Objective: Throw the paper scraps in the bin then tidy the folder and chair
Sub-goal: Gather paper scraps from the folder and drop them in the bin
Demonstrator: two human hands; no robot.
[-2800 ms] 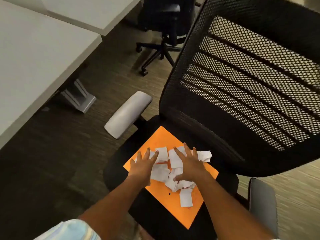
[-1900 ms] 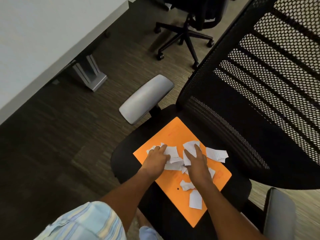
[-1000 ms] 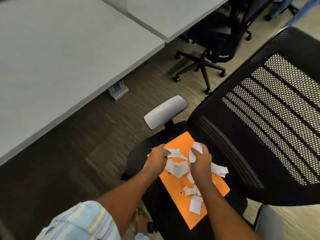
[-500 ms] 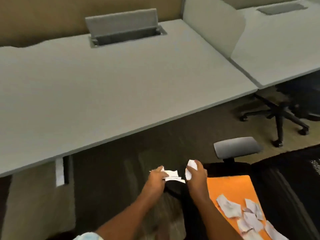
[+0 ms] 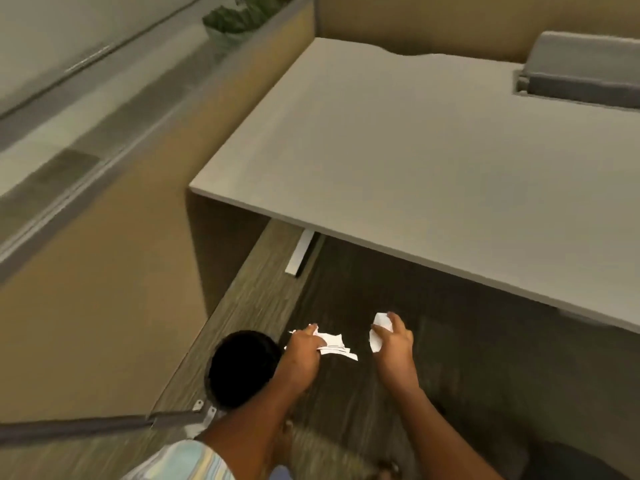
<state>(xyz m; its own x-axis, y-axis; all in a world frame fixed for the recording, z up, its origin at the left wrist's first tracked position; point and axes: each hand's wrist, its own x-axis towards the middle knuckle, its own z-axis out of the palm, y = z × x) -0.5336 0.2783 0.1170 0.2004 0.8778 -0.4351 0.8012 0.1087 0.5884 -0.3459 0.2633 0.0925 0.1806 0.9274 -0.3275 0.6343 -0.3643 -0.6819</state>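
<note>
My left hand (image 5: 302, 353) is closed on a bunch of white paper scraps (image 5: 334, 344) that stick out to the right of the fist. My right hand (image 5: 393, 341) grips another white scrap (image 5: 379, 323) between thumb and fingers. A round black bin (image 5: 239, 368) stands on the floor just left of my left hand, its dark opening facing up. Both hands hover above the dark floor, to the right of the bin. The chair and the orange folder are out of view.
A grey desk (image 5: 433, 150) fills the upper right, its front edge running above my hands. A tan partition wall (image 5: 104, 271) stands on the left beside the bin. A cable tray (image 5: 581, 69) sits at the desk's far right.
My view has swung left, away from the chair and orange folder, which have left the frame. Both hands, still gripping scraps, now hover beside the black bin, which has come into view.
</note>
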